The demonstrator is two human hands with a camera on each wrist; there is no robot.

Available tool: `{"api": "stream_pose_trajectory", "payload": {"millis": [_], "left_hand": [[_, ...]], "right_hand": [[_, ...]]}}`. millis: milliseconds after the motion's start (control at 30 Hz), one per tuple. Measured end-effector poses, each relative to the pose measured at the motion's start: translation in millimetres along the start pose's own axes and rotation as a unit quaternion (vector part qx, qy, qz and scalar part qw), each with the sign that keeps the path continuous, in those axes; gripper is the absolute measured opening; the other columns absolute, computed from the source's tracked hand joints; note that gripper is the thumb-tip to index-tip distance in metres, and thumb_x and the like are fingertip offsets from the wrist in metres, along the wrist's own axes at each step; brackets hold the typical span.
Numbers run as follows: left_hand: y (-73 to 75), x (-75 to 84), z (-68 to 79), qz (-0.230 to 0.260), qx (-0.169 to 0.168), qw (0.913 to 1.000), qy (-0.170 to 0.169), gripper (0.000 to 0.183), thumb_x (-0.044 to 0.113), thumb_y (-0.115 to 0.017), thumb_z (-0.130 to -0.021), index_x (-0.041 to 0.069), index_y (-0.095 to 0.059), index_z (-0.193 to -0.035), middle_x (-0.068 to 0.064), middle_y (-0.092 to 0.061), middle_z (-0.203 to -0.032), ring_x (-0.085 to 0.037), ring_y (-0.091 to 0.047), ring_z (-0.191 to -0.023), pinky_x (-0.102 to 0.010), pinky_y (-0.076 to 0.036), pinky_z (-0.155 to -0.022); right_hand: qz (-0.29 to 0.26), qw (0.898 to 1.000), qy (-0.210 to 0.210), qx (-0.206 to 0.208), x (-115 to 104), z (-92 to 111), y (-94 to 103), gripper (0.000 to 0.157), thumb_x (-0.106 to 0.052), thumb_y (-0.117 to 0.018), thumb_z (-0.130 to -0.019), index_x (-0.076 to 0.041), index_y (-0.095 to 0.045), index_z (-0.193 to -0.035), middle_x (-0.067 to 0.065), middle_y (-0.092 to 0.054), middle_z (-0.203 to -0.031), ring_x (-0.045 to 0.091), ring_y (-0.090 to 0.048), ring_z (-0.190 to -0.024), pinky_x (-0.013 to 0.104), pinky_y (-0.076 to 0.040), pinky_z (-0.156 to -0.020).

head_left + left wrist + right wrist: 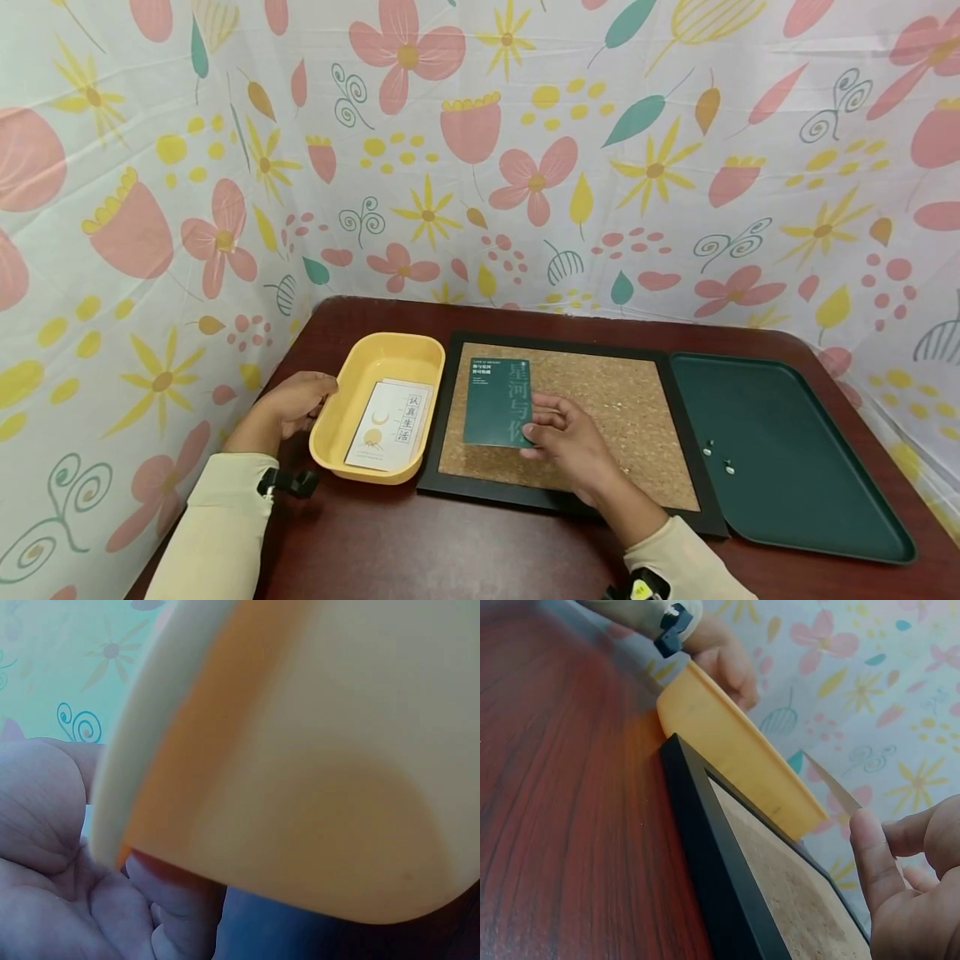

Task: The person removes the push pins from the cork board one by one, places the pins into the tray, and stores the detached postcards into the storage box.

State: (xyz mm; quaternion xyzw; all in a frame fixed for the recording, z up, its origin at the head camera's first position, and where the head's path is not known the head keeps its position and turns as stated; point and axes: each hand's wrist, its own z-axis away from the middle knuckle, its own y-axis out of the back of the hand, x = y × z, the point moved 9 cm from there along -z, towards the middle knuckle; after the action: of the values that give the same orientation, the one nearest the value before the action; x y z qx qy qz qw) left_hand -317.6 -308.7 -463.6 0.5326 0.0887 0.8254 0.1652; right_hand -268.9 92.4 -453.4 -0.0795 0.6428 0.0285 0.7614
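Note:
My right hand (567,435) pinches a dark green card (495,404) with pale Chinese characters between thumb and fingers at its right edge. The card is held over the left part of a cork board (615,400) with a black frame. In the right wrist view the card (832,782) shows nearly edge-on, raised above the board. My left hand (296,402) grips the left rim of a yellow plastic basin (327,442), its fingers (176,900) under the rim in the left wrist view. White printed cards (386,427) lie stacked in the basin.
A dark green tray (810,458) adjoins the board's right side. Two small white-headed pushpins (729,468) lie near its left edge. Everything stands on a dark reddish wooden table (390,542). Flower-patterned cloth (465,217) hangs behind and at the left.

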Motion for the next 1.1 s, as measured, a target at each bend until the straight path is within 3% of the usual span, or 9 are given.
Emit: {"api": "stream_pose_trajectory", "payload": {"millis": [300, 1100], "left_hand": [[0.0, -0.7, -0.3, 0.001, -0.004, 1.0000, -0.001, 0.029, 0.020, -0.044, -0.105, -0.005, -0.059, -0.109, -0.012, -0.064, -0.089, -0.021, -0.060, -0.068, -0.037, -0.057, -0.062], [0.7, -1.5, 0.1, -0.001, -0.003, 1.0000, -0.008, 0.030, 0.020, -0.044, -0.104, -0.006, -0.059, -0.109, -0.013, -0.063, -0.089, -0.021, -0.058, -0.067, -0.037, -0.056, -0.061]], "right_hand": [[-0.010, 1.000, -0.001, -0.008, 0.7, -0.5, -8.4, 0.053, 0.007, -0.063, -0.096, 0.001, -0.047, -0.146, 0.026, -0.052, -0.128, 0.025, -0.063, -0.099, 0.039, -0.060, -0.081], [-0.019, 0.999, 0.001, -0.044, 0.9, -1.1, -35.8, 0.053, 0.010, -0.061, -0.095, 0.004, -0.046, -0.144, 0.022, -0.054, -0.116, 0.024, -0.062, -0.093, 0.041, -0.060, -0.081]]}}
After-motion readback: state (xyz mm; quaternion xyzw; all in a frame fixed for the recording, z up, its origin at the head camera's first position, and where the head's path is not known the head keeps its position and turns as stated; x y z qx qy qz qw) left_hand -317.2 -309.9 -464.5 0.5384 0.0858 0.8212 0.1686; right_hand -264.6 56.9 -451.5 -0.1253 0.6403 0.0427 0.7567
